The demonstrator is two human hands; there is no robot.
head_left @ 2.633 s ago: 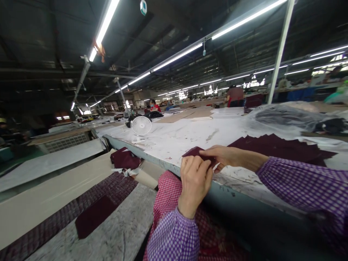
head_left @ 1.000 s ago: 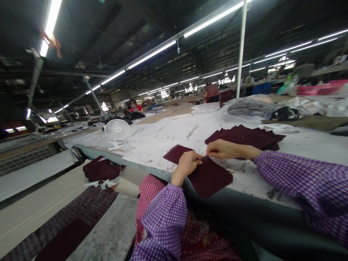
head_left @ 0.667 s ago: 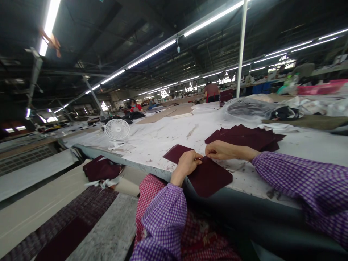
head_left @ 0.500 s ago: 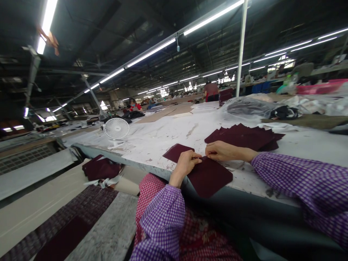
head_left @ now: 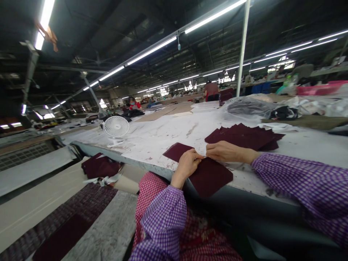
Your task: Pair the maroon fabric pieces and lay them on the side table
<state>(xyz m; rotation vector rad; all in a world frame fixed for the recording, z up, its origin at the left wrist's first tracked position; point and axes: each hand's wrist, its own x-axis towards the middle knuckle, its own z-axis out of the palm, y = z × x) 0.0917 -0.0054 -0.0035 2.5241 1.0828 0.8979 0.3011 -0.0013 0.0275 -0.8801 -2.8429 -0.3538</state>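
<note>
A dark maroon fabric piece [head_left: 210,177] lies over the near edge of the white table, its lower corner hanging past the edge. My left hand [head_left: 188,163] pinches its upper edge between thumb and fingers. Close beside it, my right hand [head_left: 221,150] has its fingertips closed on the same edge, the two hands almost touching. Another maroon piece [head_left: 176,150] lies flat on the table, partly behind my left hand. Beyond my right hand, a fanned stack of maroon fabric pieces [head_left: 241,136] rests on the tabletop.
A small white fan [head_left: 116,127] stands on the table [head_left: 152,141] at the left. Crumpled maroon cloth [head_left: 100,166] lies on a lower surface by my left side. Clear plastic bags [head_left: 247,107] sit at the back right, near a metal pole [head_left: 243,50]. Co-workers are farther off.
My left hand has shifted slightly right along the upper edge of the fabric piece, closer to my right hand. My right hand has barely moved.
</note>
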